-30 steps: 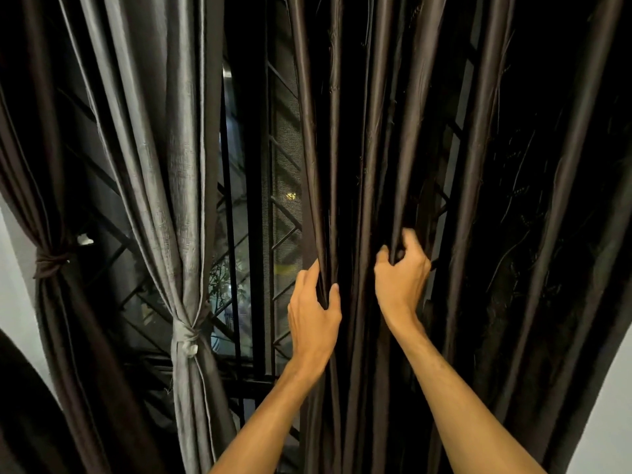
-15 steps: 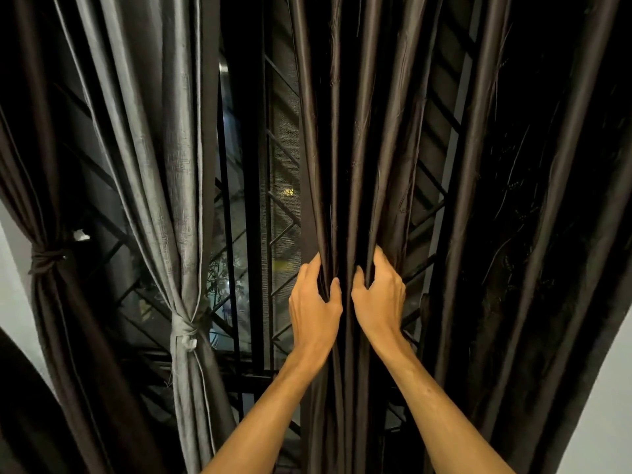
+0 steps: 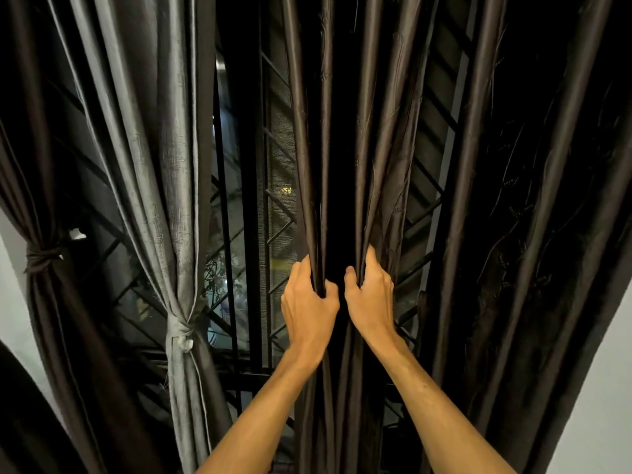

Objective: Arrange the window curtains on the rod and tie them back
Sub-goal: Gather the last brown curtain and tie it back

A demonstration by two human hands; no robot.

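The left hand (image 3: 309, 302) and right hand (image 3: 371, 295) each clamped a fold of the dark brown curtain (image 3: 372, 131) hanging at centre. To its left, an open gap showed the window grille (image 3: 277, 159) beside the tied grey curtain (image 3: 171, 165).

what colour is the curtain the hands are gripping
The curtain is dark brown, clearest in the head view.

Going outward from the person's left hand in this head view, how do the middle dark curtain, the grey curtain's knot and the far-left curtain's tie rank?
1. Middle dark curtain: gripped by the left hand itself.
2. Grey curtain's knot: to its left, slightly lower.
3. Far-left curtain's tie: at the picture's left edge, higher.
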